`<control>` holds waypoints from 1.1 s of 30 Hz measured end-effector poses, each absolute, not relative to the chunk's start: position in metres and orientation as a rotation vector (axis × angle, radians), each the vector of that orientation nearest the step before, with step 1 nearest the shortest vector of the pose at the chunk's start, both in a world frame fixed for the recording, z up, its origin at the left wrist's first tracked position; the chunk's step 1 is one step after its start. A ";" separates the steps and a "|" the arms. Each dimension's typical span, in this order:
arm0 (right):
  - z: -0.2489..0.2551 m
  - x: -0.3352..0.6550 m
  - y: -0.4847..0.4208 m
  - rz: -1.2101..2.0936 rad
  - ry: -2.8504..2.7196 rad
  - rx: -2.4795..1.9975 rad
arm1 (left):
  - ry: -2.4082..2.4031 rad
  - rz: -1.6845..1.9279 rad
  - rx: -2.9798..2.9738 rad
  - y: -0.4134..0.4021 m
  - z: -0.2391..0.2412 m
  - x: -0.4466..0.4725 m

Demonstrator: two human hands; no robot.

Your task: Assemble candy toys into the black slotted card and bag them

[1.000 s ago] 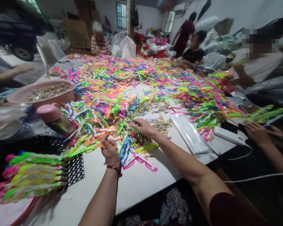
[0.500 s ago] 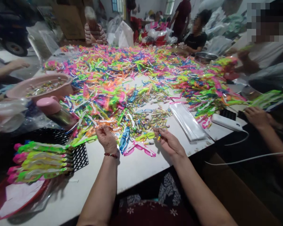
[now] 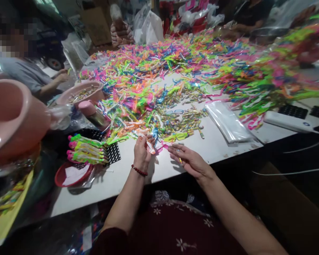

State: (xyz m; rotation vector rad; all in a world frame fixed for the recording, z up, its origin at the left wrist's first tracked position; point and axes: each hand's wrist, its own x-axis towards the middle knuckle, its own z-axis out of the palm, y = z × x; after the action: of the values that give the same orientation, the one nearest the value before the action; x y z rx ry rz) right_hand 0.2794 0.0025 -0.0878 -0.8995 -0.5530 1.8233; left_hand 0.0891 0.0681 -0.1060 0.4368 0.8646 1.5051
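My left hand [image 3: 143, 150], with a red bead bracelet at the wrist, is closed on a pink and white plastic toy piece [image 3: 150, 147] just above the table's near edge. My right hand [image 3: 189, 160] lies palm up beside it, fingers loosely spread, with a few small candy tubes [image 3: 180, 161] resting in the palm. Both hands sit in front of a scatter of small candy tubes [image 3: 180, 122] and a huge heap of neon plastic toy pieces [image 3: 175, 71] covering the white table [image 3: 159, 170].
A stack of clear bags [image 3: 227, 122] lies right of my hands, a white power strip [image 3: 288, 122] beyond it. Left are packed toys [image 3: 86, 150] on a black mesh tray [image 3: 113, 152], a red plate [image 3: 73, 175], pink basins [image 3: 81, 92] and a pink-lidded bottle [image 3: 91, 112]. Other people sit around the table.
My view has tilted down and left. My left hand has drawn the toy piece toward the table edge. My right hand has come back from the candy pile and turned palm up.
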 end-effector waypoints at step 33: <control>-0.127 0.240 -0.085 1.268 -1.498 -1.260 | 1.103 1.539 0.455 -0.059 -0.122 0.122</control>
State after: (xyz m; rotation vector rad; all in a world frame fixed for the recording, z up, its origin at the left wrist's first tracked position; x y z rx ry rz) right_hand 0.2403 -0.0849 -0.1265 -1.2600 -1.4980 1.2683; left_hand 0.1217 -0.0593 -0.1224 0.4553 1.1028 1.5388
